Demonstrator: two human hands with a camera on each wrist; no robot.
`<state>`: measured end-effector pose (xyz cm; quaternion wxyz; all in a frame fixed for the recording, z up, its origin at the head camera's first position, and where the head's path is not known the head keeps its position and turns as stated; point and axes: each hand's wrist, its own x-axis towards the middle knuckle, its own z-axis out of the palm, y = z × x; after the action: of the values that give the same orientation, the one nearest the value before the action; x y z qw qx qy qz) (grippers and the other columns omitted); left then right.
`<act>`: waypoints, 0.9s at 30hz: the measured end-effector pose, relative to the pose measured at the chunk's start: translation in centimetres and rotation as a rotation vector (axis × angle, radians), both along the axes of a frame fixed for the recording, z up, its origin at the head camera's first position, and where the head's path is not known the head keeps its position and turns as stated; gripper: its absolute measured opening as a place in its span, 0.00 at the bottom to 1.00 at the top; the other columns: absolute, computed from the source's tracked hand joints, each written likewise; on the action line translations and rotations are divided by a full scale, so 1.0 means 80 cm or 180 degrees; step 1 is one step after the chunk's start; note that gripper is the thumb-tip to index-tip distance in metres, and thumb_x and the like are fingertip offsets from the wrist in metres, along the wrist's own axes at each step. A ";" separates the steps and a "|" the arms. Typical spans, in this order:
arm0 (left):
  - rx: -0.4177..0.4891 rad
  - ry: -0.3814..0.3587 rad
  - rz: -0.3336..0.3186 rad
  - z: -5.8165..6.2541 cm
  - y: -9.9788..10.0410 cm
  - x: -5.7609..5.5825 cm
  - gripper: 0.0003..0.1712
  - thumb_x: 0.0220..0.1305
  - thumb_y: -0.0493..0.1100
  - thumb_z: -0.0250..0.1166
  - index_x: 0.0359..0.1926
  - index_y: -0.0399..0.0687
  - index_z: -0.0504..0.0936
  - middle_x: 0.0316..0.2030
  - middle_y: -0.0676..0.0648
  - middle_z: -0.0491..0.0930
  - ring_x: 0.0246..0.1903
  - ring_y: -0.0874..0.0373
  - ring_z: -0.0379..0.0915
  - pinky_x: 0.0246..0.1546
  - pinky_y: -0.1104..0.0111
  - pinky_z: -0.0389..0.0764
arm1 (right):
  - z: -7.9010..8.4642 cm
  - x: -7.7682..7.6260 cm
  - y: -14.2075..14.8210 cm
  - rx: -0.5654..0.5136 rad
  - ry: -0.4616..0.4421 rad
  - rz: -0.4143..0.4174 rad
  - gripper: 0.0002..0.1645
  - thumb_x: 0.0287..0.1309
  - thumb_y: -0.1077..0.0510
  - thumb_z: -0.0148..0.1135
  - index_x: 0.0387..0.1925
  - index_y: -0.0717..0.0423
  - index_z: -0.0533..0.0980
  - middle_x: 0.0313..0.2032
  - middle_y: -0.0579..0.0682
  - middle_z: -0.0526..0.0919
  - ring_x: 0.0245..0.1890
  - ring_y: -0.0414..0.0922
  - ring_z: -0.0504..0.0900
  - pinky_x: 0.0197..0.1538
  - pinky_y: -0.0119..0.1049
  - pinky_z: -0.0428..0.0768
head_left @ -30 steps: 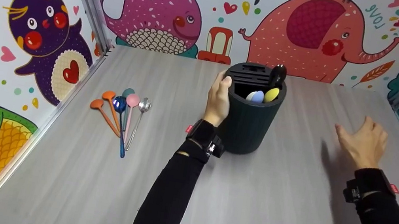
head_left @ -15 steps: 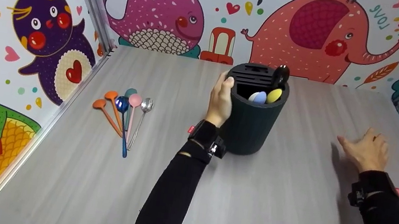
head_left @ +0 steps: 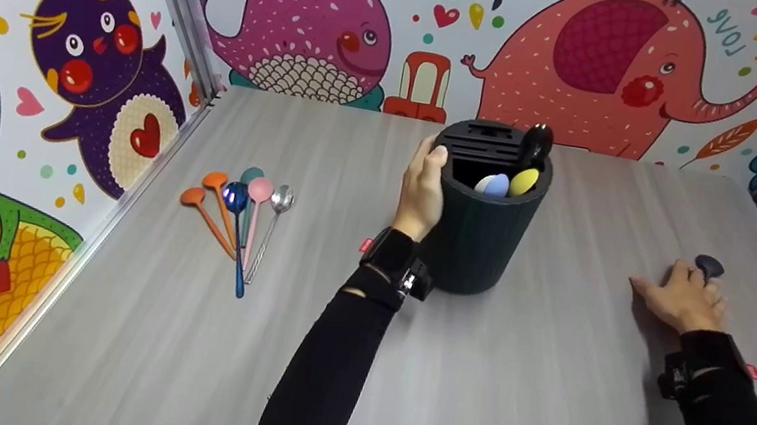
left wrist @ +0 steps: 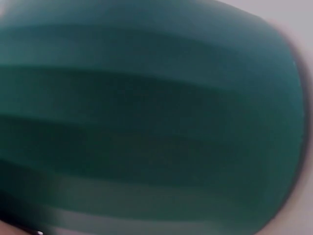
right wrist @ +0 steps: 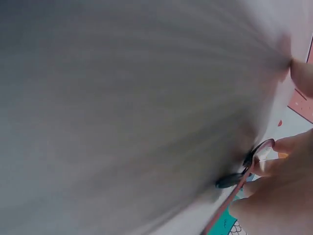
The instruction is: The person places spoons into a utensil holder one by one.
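Progress, judged from the layout alone: partway. Dark green holder (head_left: 479,247) stands on the bench (head_left: 507,408), a little right of middle and toward the far side. Inside: black spoon (head_left: 537,145), yellow utensil end (head_left: 524,182), light blue end (head_left: 497,184) and, just beside that, a white one (head_left: 482,183). Outside, fanned out at left: two orange spoons (head_left: 193,196), blue spoon (head_left: 235,197), teal spoon (head_left: 251,175), pink spoon (head_left: 260,191), silver spoon (head_left: 282,199). Whether that group is leftover or set aside on purpose: cannot tell. Dark spoon (head_left: 709,266) at far right, by the hand, looks like the piece in work.

Hands. Left hand (head_left: 421,193): curved round the left wall of the holder near its rim, apparently steadying it; left wrist view shows only ribbed green wall.

Right hand (head_left: 684,299): low over the bench, thumb spread well away from the bent fingers, which lie at the dark spoon. Grip or mere contact: cannot tell; right wrist view blurred.
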<state>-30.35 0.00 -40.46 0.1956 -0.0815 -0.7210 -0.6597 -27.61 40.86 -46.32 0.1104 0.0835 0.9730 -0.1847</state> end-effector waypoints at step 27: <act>-0.0017 -0.0063 -0.0019 -0.001 -0.001 -0.001 0.33 0.70 0.54 0.37 0.66 0.45 0.72 0.62 0.45 0.77 0.64 0.54 0.71 0.67 0.63 0.69 | 0.005 -0.006 -0.025 -0.0036 0.0677 -0.0018 0.28 0.55 0.61 0.50 0.53 0.79 0.72 0.53 0.80 0.73 0.53 0.75 0.70 0.58 0.63 0.70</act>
<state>-30.41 -0.09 -40.54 0.1864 -0.0776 -0.7244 -0.6592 -28.11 38.88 -45.88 0.0065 0.0654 0.9779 -0.1983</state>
